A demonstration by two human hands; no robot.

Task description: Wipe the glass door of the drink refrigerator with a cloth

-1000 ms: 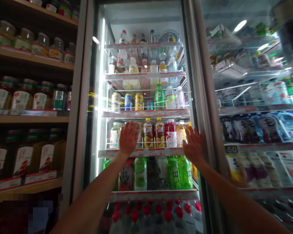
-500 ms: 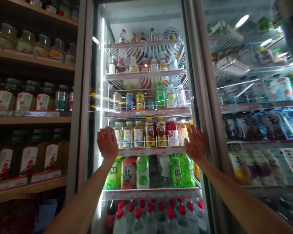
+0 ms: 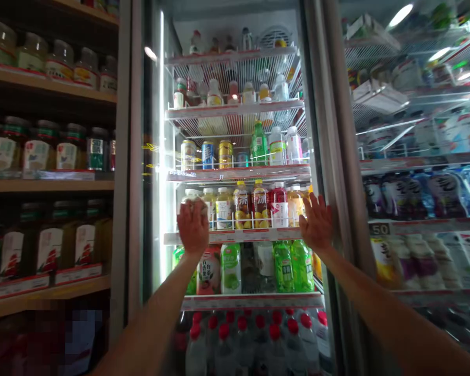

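Both of my arms reach out toward a tall drinks fridge with a glass door. My left hand [image 3: 193, 225] is raised with its fingers extended, in front of the pale-labelled bottles [image 3: 224, 209] on a middle shelf. Near the door's right edge, my right hand [image 3: 316, 223] has its fingers spread, beside the metal door frame [image 3: 329, 156]. Neither hand holds anything. Whether the palms touch the glass I cannot tell. Between the hands stand iced tea bottles [image 3: 242, 206] with yellow caps and a red drink bottle [image 3: 279, 204]. Green bottles [image 3: 283, 267] fill part of the shelf below.
To the left, wooden shelves [image 3: 50, 185] carry jars and bottles of oil-coloured liquid. Another glass-fronted fridge section on the right holds dark drink packs [image 3: 411, 196] and white bottles. Red-capped bottles [image 3: 274, 344] stand at the fridge's bottom. Cans [image 3: 225, 154] sit higher up.
My left hand has moved to the right, over the bottles. The right hand stays near the door frame. The view has shifted slightly, so the shelves appear higher.
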